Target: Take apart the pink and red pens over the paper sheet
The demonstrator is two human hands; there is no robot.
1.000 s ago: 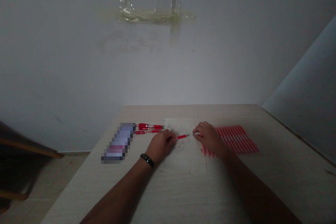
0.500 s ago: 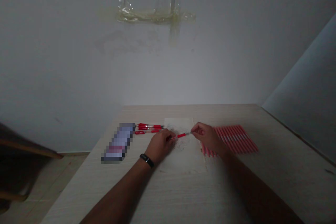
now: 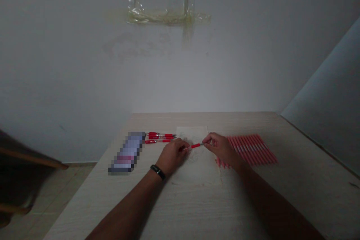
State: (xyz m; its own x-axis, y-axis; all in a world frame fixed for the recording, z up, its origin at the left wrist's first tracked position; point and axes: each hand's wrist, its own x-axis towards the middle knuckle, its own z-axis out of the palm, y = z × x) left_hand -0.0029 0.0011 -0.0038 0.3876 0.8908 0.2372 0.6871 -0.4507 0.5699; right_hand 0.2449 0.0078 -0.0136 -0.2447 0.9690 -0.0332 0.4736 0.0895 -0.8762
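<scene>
A red pen (image 3: 195,145) with a clear barrel is held nearly level above a sheet of paper (image 3: 197,174). My left hand (image 3: 173,154), wearing a black wristband, is closed around the pen's barrel end. At the other end, the thumb and fingertips of my right hand (image 3: 218,147) pinch the pen's tip. Whether a separate small part sits in that pinch is too small to tell. Left of the paper lie several red pens (image 3: 160,135), close to my left hand. A row of pink-red pens (image 3: 253,150) is laid out beside my right hand.
A phone-like slab (image 3: 128,153), blurred out, lies at the left of the wooden table (image 3: 194,210). Behind stands a grey wall (image 3: 205,78) with yellowed tape. A dark piece of furniture (image 3: 22,180) is at the far left, beyond the table edge.
My right hand has moved slightly left, closer to the pen's red grip, so less of the grey tip shows. My left hand keeps its hold on the pen in nearly the same place.
</scene>
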